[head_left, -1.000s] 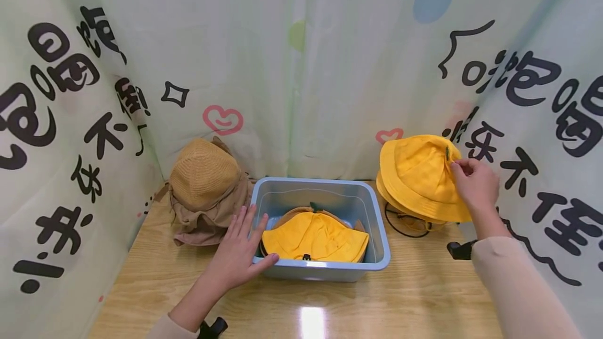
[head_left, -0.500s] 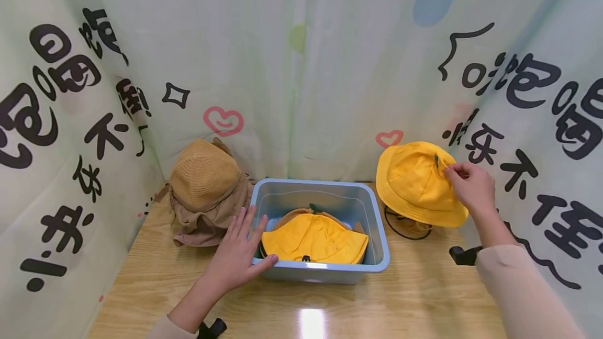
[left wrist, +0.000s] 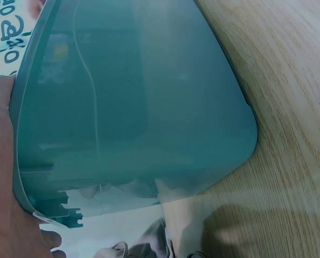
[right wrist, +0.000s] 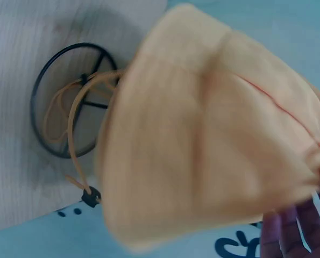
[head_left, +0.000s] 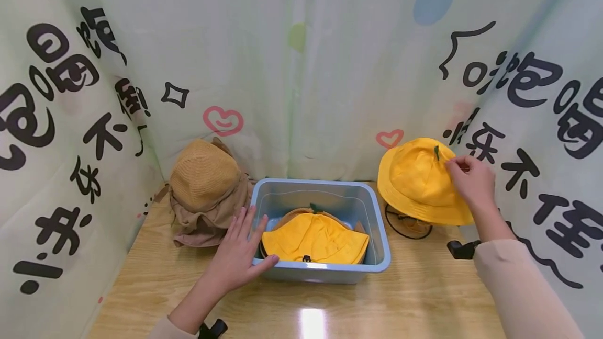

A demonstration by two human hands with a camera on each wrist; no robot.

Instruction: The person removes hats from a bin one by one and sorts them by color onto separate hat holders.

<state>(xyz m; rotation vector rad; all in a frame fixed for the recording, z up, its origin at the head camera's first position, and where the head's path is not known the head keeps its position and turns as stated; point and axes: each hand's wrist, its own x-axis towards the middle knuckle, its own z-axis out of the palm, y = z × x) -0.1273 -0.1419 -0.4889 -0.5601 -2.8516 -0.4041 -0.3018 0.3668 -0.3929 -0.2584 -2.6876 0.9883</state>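
A yellow bucket hat (head_left: 419, 182) with a small green sprout on its crown is at the right, over a black wire stand (head_left: 409, 224). My right hand (head_left: 473, 179) pinches the crown's fabric; in the right wrist view the hat (right wrist: 203, 145) has a cord with a black toggle. My left hand (head_left: 242, 255) lies with fingers spread on the left front corner of a blue plastic bin (head_left: 325, 275). Folded inside the bin is another yellow hat (head_left: 315, 237), with a brown hat partly hidden behind it.
Left of the bin stands a stack of hats, a tan woven one (head_left: 204, 174) over brown cloth ones (head_left: 202, 224). A pale curtain (head_left: 339, 67) with black lettering encloses the wooden table (head_left: 377, 307) at the back and sides.
The yellow hat in my right hand has dropped slightly, and its brim has shifted over the stand. My left hand and the bin have stayed in place.
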